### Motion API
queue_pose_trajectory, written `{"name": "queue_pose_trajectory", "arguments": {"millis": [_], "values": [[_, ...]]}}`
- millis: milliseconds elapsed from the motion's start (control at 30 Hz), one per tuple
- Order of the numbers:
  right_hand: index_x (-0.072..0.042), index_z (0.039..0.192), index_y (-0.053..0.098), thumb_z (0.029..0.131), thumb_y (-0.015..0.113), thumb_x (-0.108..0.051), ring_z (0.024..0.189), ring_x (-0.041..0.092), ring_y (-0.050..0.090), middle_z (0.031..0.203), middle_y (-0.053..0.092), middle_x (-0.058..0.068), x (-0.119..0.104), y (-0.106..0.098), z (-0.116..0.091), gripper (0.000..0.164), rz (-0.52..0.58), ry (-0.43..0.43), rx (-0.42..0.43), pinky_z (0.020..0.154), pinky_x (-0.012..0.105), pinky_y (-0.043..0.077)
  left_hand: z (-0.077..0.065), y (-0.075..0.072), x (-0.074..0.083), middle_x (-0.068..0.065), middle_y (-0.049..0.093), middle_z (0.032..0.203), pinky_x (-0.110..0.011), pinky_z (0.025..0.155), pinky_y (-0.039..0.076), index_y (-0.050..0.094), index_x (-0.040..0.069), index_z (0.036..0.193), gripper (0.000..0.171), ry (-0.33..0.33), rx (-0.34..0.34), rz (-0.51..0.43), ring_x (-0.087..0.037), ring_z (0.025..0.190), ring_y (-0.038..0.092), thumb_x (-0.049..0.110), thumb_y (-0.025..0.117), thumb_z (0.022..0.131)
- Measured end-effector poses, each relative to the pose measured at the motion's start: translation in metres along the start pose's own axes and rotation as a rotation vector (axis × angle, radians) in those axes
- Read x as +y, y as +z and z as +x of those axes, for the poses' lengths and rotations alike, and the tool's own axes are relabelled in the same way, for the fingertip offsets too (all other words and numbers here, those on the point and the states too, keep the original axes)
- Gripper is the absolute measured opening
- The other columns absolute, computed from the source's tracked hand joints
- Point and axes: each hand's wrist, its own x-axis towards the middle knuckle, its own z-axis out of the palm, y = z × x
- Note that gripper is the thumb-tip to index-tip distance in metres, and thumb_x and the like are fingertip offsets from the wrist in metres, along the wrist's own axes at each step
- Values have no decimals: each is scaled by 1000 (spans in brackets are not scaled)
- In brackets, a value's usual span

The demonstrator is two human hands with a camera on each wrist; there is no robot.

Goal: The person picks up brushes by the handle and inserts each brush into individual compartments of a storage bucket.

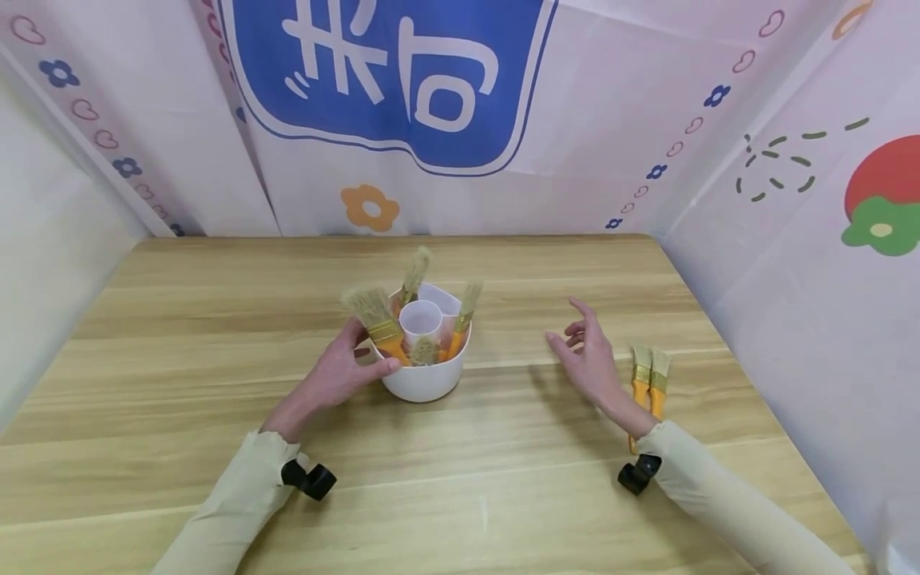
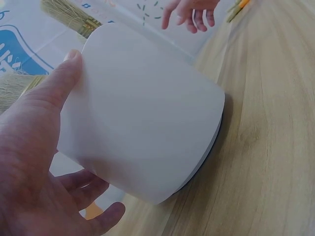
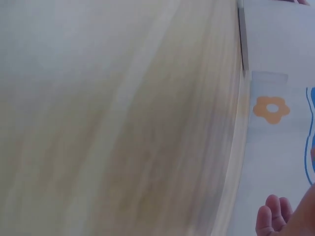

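Observation:
A white organizer (image 1: pixel 422 385) with a round inner cup (image 1: pixel 420 319) stands on the table. Several paintbrushes with orange handles lean in it, among them a wide one (image 1: pixel 384 331) at its left and a narrower one (image 1: pixel 465 311) at its right. My left hand (image 1: pixel 332 377) holds the organizer's left side, thumb at the rim and fingers round the side, as the left wrist view also shows on the white wall (image 2: pixel 142 108). Over the table to the right hovers my right hand (image 1: pixel 592 363), holding nothing, its fingers loosely bent.
Two more paintbrushes (image 1: pixel 640 375) lie side by side on the wooden table (image 1: pixel 460 479), just right of my right hand and partly behind that wrist. Printed white sheets (image 1: pixel 604 104) rise at the table's back and sides.

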Motion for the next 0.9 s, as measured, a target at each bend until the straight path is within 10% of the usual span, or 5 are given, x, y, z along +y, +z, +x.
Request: {"name": "queue_pose_trajectory", "arguments": {"millis": [900], "values": [[-10,146,23,90,54,-32,92,41,53,109,54,28,35,-40,-9,67,-389,187,-5,63,42,42,1,1,-2,-21,34,145,-57,108,33,23,5,142,79,13,9,-11,-38,136,32,30,69,83]]}}
